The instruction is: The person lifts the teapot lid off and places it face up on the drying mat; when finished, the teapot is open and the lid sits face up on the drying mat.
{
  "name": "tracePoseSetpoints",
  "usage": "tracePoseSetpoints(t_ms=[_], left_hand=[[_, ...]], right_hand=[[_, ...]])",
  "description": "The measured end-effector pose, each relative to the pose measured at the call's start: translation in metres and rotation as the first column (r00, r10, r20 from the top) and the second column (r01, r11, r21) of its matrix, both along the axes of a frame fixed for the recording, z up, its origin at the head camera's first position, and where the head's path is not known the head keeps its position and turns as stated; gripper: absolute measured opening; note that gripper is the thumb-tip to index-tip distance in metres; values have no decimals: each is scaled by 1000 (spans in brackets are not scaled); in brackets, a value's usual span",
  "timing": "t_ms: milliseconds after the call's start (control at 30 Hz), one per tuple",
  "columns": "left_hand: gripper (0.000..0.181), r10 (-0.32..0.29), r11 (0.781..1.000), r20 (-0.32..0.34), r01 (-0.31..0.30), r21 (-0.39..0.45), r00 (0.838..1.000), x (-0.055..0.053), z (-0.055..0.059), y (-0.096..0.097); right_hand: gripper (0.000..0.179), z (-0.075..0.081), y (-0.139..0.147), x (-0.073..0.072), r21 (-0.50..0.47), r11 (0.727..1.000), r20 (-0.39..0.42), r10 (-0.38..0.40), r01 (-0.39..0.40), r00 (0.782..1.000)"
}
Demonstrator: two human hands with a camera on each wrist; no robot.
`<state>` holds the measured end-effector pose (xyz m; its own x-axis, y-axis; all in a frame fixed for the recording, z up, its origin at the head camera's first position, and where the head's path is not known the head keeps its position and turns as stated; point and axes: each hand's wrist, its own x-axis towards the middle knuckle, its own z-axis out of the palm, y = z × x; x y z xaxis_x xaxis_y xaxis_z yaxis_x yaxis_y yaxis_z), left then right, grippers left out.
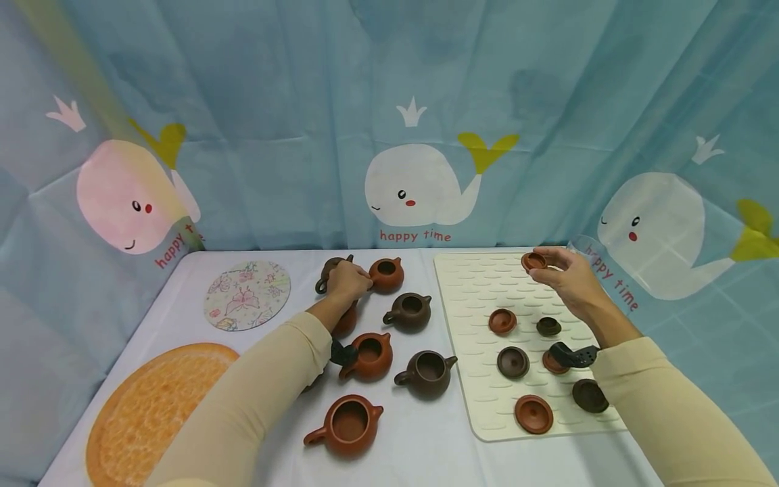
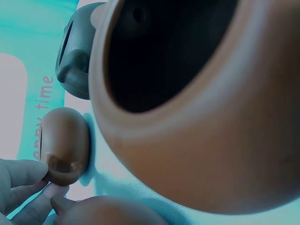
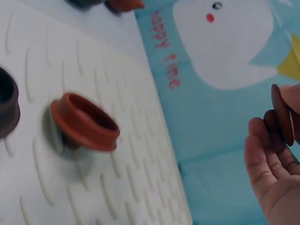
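Note:
At the back of the table my left hand (image 1: 348, 279) pinches the handle of a reddish-brown clay teapot (image 1: 386, 276); this teapot (image 2: 65, 140) stands lidless in the left wrist view. Beside that hand is a dark teapot (image 1: 329, 272), partly hidden by it. Above the cream mat's far right corner, my right hand (image 1: 569, 279) holds a reddish-brown teapot lid (image 1: 534, 262) between thumb and fingers. In the right wrist view the lid (image 3: 282, 115) is seen edge-on, its knob towards the fingers.
Several open teapots, red (image 1: 349, 426) and dark (image 1: 429, 374), stand mid-table. On the cream mat (image 1: 468, 291) lie several lids, including a red lid (image 1: 502, 322) and a dark lid (image 1: 513, 362). Leftward are a patterned round mat (image 1: 247, 295) and an orange round mat (image 1: 164, 399).

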<state>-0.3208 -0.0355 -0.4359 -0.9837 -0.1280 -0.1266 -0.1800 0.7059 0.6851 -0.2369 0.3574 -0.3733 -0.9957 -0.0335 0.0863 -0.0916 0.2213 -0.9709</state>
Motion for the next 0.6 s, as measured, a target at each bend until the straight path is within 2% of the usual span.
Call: tracePoseSetpoints(t_ms=[167, 300, 433, 600], left_hand=[[6, -3, 1000, 4, 3, 3, 1000, 0, 0, 0], [6, -4, 1000, 8, 4, 7, 1000, 1, 0, 0], [5, -3, 1000, 8, 3, 10, 1000, 1, 0, 0], [5, -3, 1000, 0, 3, 14, 1000, 0, 0, 0]], right_hand=[[55, -13, 11, -2, 110, 992, 73, -69, 61, 995], [57, -25, 18, -6, 153, 984, 112, -114, 97, 987], [56, -34, 23, -11, 178, 979, 143, -127, 101, 982], [58, -43, 25, -16, 258, 961, 185, -147, 96, 972]])
